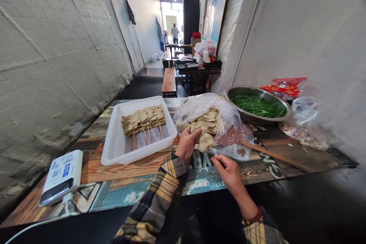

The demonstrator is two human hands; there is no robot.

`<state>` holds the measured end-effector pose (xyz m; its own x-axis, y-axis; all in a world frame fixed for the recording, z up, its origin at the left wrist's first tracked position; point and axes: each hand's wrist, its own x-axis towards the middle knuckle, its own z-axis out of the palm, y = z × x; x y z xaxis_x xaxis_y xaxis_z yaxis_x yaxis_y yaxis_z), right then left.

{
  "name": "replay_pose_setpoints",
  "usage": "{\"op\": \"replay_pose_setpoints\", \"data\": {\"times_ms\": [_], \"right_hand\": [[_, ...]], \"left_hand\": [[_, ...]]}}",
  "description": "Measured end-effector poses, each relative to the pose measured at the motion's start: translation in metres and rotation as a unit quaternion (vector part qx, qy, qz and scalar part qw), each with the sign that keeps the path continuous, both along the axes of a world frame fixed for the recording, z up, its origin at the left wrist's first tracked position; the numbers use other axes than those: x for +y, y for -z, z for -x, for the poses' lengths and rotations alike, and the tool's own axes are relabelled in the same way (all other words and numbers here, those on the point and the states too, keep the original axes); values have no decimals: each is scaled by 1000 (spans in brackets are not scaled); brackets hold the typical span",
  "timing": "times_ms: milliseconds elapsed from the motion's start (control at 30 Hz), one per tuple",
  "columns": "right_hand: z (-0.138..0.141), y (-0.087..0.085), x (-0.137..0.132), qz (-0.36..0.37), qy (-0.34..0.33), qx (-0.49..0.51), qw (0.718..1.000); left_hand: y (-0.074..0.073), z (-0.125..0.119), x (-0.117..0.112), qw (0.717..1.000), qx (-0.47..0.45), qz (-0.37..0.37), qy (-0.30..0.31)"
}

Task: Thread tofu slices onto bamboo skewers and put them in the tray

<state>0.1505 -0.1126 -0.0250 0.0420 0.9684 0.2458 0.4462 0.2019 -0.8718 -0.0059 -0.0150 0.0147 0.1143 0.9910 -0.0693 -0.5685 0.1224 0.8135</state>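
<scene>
My left hand [187, 143] is curled around a beige tofu slice [206, 142] at the mouth of a clear plastic bag [228, 122] full of such slices. My right hand [228, 171] pinches a thin bamboo skewer [214, 157] whose tip points at that slice. A white plastic tray [117, 146] to the left holds several skewers threaded with tofu slices [143, 118]. A bundle of bare bamboo skewers [274, 156] lies to the right of the bag.
A steel bowl of green stems [257, 105] stands behind the bag, with a red packet [284, 87] and another clear bag [305, 126] near the wall. A white power bank [61, 175] lies at the table's left. Benches, tables and a distant person [174, 32] fill the corridor.
</scene>
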Motion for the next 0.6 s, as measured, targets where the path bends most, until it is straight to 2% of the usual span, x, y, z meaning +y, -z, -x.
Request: {"op": "replay_pose_setpoints", "data": {"times_ms": [167,300,367,467,600], "right_hand": [[-3,-4,-2,-18,59,32,998],[-1,-16,5,-19,65,49,997],[4,-30,11,-24,39,39,998],[17,-56,26,-40,-24,19,999],[46,-90,53,-85,-100,-28,991]], "left_hand": [[-2,3,-2,999,-22,18,26],[6,4,1,998,-22,45,22],[11,4,2,998,-6,50,21],[17,2,1,998,3,47,51],[24,0,-1,998,0,21,55]]}}
